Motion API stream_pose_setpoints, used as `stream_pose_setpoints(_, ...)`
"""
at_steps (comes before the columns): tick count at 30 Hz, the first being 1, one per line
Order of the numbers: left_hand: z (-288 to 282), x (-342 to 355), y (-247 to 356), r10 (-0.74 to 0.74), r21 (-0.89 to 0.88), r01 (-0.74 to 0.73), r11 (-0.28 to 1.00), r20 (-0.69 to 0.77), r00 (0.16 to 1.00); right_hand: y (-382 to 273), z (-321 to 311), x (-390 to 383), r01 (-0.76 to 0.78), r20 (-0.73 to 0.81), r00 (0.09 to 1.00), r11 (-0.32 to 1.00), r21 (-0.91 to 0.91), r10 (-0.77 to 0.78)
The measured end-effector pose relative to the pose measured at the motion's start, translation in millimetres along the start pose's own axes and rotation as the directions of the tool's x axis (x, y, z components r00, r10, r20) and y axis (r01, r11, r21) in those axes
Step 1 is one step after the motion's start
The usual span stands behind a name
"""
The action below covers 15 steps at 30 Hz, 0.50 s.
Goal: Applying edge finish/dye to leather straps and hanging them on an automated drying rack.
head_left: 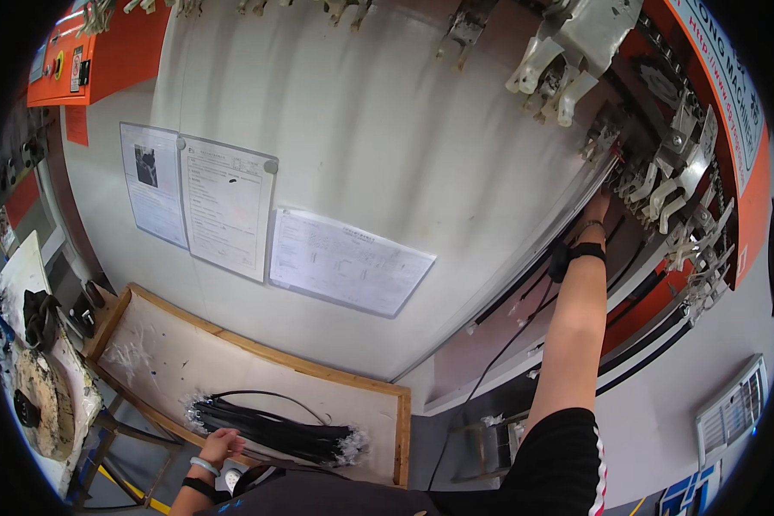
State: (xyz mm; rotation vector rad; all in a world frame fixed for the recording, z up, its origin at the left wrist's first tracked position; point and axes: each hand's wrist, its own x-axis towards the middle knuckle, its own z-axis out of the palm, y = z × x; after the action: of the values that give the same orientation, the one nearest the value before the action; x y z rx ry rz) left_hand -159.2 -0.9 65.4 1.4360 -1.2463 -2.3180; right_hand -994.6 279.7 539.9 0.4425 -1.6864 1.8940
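My right arm stretches far up and to the right, and my right hand (597,206) is in among metal clamps (632,185) below an orange housing. Its fingers are mostly hidden by the clamps and the shadow, so what they touch does not show. Low on the left, my left hand (222,445) is beside a bundle of black cables (271,428) with clear plastic-like wrapping at both ends. The left fingers are curled in, and whatever they may hold is hidden. The bundle lies in a shallow wood-framed tray (258,341).
More clamps (568,60) hang from the upper edge, with a chain along the orange housing (752,198). Black strips (645,353) lie beneath my right arm. Paper sheets (228,206) cover part of the white panel. An orange control box (103,52) is at upper left, a cluttered stand (47,387) below.
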Motion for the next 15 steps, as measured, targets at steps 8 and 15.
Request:
stream_pose_setpoints(8,13.0,26.8,6.5,0.010,-0.001,-0.010,1.000,0.077,0.997,-22.6,3.8,60.5,0.521,0.030,0.823,0.734,-0.436,-0.567)
stream_pose_setpoints(15,-3.9,6.3,-9.7,0.040,-0.056,-0.036,0.998,0.067,0.997,-12.8,9.5,-155.7,0.183,-0.207,0.963,0.983,0.027,-0.174)
